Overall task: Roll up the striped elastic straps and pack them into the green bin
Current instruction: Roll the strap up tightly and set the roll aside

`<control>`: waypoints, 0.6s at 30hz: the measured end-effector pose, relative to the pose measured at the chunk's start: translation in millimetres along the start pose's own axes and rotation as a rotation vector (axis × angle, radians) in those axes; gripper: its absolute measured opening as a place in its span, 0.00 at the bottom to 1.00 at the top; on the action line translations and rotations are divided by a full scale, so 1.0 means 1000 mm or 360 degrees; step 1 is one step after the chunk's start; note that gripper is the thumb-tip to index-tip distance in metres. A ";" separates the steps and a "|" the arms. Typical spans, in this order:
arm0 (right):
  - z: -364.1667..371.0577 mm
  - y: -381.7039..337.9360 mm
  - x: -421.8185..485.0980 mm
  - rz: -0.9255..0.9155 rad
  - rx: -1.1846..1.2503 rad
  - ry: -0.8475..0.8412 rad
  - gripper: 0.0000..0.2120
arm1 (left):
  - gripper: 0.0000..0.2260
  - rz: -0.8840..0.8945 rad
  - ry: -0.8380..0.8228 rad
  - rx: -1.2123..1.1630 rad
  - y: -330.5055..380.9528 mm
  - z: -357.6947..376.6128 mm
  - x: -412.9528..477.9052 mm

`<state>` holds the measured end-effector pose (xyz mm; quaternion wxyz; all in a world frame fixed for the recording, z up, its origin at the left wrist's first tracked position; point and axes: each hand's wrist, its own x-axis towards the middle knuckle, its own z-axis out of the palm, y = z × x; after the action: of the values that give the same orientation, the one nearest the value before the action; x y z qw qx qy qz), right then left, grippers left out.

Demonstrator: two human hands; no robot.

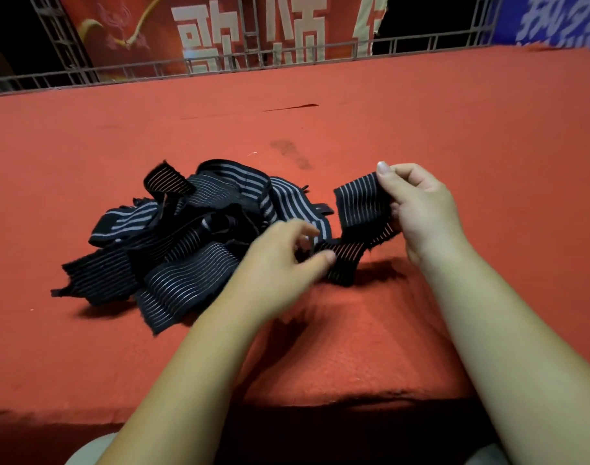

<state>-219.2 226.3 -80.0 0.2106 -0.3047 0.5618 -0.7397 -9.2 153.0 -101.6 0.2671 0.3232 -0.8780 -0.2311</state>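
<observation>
i see one striped strap lifted off the red surface, right of centre in the frame. my right hand pinches its upper end, thumb on top at the far edge and fingers curled behind the fabric, so that end stands up facing me, thin pale stripes on black. the strap bends down and to the left from there. my left hand is at centre frame with fingers curled, thumb pressed onto the lower part of the same strap, pinching it just above the surface; this hand is a bit blurred so i can't tell the exact finger placement. the strap's low end touches the surface between the two hands and throws a dark shadow to the right. the pile of straps sits left of centre, a loose tangled heap of black bands with white or grey stripes, some broad-striped, some fine-striped, lying flat on the surface and just beside my left hand. a dark stain marks the surface above the pile. along the top edge runs a metal railing, with a red banner carrying large white characters behind it and a blue banner in the upper right corner. both forearms come in from the bottom of the frame.
</observation>
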 end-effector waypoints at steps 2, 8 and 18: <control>-0.005 0.000 0.002 0.0020 -0.0010 0.0095 0.10 | 0.24 -0.0007 -0.0193 0.0061 -0.002 0.019 -0.004; -0.023 0.007 0.011 0.0084 -0.0137 0.0214 0.05 | 0.28 -0.0121 -0.0213 0.0088 -0.010 0.048 -0.001; -0.031 0.020 0.011 0.0161 -0.0859 -0.0028 0.26 | 0.18 0.0192 -0.0141 0.0551 -0.016 0.073 0.011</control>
<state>-249.0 235.5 -102.9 0.1633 -0.3278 0.7513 -0.5490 -54.4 151.4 -161.6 0.1819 0.3005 -0.9333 -0.0741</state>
